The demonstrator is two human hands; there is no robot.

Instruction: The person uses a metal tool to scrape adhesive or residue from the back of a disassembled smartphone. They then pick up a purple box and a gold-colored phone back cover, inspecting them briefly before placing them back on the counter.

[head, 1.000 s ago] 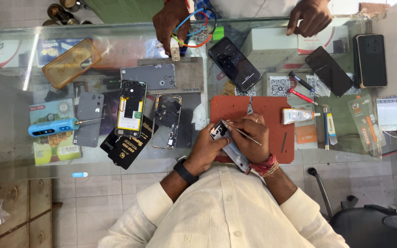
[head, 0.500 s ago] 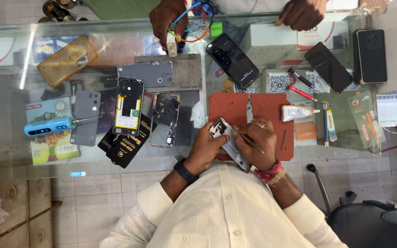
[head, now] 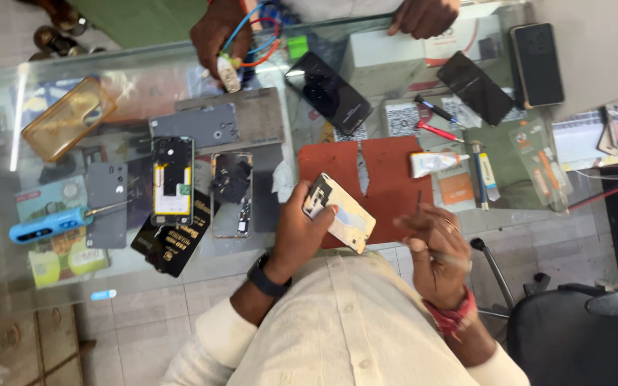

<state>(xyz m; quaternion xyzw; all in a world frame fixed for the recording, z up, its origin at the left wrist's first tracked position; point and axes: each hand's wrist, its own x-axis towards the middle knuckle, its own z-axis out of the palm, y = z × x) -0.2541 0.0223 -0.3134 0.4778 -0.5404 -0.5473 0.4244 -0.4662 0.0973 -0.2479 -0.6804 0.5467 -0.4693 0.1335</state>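
your right hand point(head: 434, 250) has come away from the phone point(head: 340, 212) since the earlier frame; before it worked close on it with the thin tool, now it is apart, off to the side of your left hand's grip. your left hand point(head: 296, 232) is closed around the phone, the fingers wrapped on its lower edge, and it holds the phone tilted above the red mat point(head: 388, 175), with the open back turned up. your right hand is half curled, palm up, and a thin tool point(head: 446, 259) lies across the fingers; how firmly it is pinched, i cannot tell.

just beyond your grip, on the glass counter point(head: 144, 78), lies an opened phone point(head: 232, 193), and next to that one another with a yellow battery point(head: 172, 180). further out from the grip is a blue screwdriver point(head: 48, 225). beyond the mat, past your right hand, lies a white tube point(head: 434, 163).

across the counter another person's hand point(head: 216, 32) holds a small plug with coloured wires, and a second hand point(head: 423, 14) rests on the glass.
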